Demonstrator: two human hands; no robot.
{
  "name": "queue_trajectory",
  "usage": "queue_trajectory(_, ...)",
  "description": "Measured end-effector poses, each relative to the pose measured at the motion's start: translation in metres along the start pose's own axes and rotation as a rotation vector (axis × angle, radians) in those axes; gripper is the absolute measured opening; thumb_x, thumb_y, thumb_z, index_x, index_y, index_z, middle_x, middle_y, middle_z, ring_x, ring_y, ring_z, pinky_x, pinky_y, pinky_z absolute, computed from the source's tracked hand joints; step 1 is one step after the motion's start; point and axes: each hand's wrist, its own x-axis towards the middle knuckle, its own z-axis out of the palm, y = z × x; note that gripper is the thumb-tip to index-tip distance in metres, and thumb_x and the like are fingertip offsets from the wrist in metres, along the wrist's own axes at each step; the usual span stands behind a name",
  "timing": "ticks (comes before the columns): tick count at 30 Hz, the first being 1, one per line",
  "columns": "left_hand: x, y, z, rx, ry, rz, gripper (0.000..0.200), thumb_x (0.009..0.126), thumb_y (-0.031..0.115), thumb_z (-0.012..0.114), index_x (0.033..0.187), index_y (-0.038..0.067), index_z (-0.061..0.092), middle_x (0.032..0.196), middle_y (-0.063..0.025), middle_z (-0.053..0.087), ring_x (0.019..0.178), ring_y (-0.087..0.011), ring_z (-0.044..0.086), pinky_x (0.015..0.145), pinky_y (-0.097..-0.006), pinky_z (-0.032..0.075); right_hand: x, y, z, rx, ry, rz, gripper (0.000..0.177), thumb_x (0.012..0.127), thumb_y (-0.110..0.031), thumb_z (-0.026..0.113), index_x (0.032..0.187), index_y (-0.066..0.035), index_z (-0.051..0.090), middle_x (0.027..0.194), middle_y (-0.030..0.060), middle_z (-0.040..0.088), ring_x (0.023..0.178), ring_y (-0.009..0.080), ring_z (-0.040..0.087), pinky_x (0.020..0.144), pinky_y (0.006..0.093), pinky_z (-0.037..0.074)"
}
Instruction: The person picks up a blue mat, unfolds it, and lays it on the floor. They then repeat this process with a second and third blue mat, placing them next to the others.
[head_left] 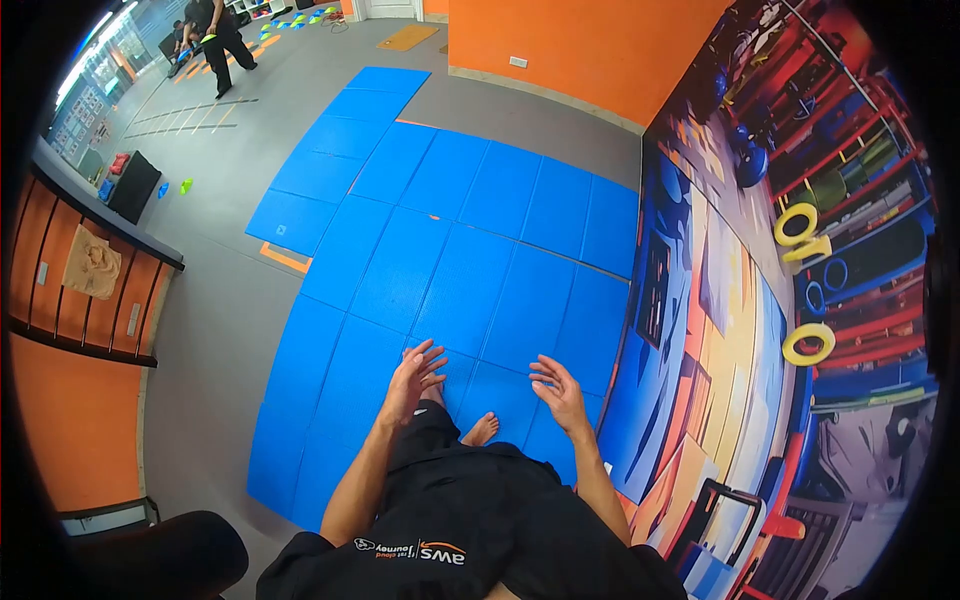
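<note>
Both of my hands are raised in front of my body, apart from each other and holding nothing. My left hand (415, 380) has its fingers apart and bent a little, pointing inward. Facing it, my right hand (560, 390) also has loosely spread fingers. Beneath them lie blue folding mats (460, 285), joined edge to edge on the floor. One bare foot (482, 430) rests on the mat between my hands; the other is partly covered by my left hand and trouser leg. I wear a black shirt (480, 540) with printed lettering.
An orange wall (560, 60) stands ahead, and a mural wall (690, 330) runs along the right. Yellow rings (808, 344) appear at the right. A towel (92, 262) hangs on a slatted rail at the left. Another person (222, 50) stands far off, beside floor markings.
</note>
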Motion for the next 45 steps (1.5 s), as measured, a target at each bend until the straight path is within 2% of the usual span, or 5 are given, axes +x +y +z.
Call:
queue_trajectory(3, 0.039, 0.014, -0.016, -0.055, 0.022, 0.003, 0.07, 0.101, 0.045, 0.05, 0.152, 0.001, 0.033, 0.15, -0.0213, 0.045, 0.134, -0.0322, 0.049, 0.105, -0.0445, 0.044, 0.034, -0.011, 0.004, 0.007, 0.02, 0.055, 0.055, 0.091, -0.006, 0.069, 0.142, -0.002, 0.049, 0.131, 0.0154, 0.061, 0.117, 0.0231, 0.062, 0.099, 0.0367, 0.05)
queue_trajectory(20, 0.248, 0.176, -0.107, -0.05, -0.046, 0.027, 0.073, 0.099, 0.046, 0.052, 0.153, 0.001, 0.031, 0.148, -0.0224, 0.046, 0.134, -0.0333, 0.049, 0.107, -0.0473, 0.041, 0.259, -0.07, 0.105, -0.083, 0.057, 0.003, 0.053, 0.09, -0.011, 0.072, 0.139, -0.003, 0.053, 0.128, 0.014, 0.065, 0.115, 0.0218, 0.063, 0.093, 0.0373, 0.054)
queue_trajectory(23, 0.27, 0.192, -0.113, -0.005, -0.083, 0.012, 0.081, 0.097, 0.054, 0.051, 0.155, 0.002, 0.027, 0.151, -0.0223, 0.043, 0.137, -0.0335, 0.046, 0.109, -0.0492, 0.039, 0.284, -0.08, 0.12, -0.127, 0.036, -0.019, 0.053, 0.09, -0.012, 0.072, 0.139, -0.003, 0.054, 0.128, 0.0136, 0.065, 0.115, 0.0212, 0.064, 0.093, 0.0378, 0.054)
queue_trajectory(31, 0.333, 0.224, -0.111, -0.029, -0.109, 0.004, 0.08, 0.098, 0.054, 0.05, 0.154, 0.002, 0.027, 0.151, -0.0222, 0.043, 0.136, -0.034, 0.046, 0.109, -0.0492, 0.039, 0.353, -0.094, 0.122, -0.118, -0.014, 0.053, 0.052, 0.09, -0.011, 0.071, 0.139, -0.002, 0.053, 0.13, 0.0138, 0.063, 0.117, 0.0218, 0.062, 0.097, 0.0369, 0.052)
queue_trajectory(45, 0.461, 0.306, -0.125, -0.023, 0.028, 0.088, 0.076, 0.099, 0.048, 0.053, 0.153, 0.0, 0.03, 0.149, -0.0218, 0.047, 0.134, -0.0323, 0.05, 0.107, -0.0464, 0.042, 0.559, -0.144, 0.14, -0.225, -0.164, -0.127, 0.056, 0.089, -0.013, 0.072, 0.141, -0.004, 0.052, 0.132, 0.0131, 0.063, 0.12, 0.0222, 0.061, 0.096, 0.0383, 0.053)
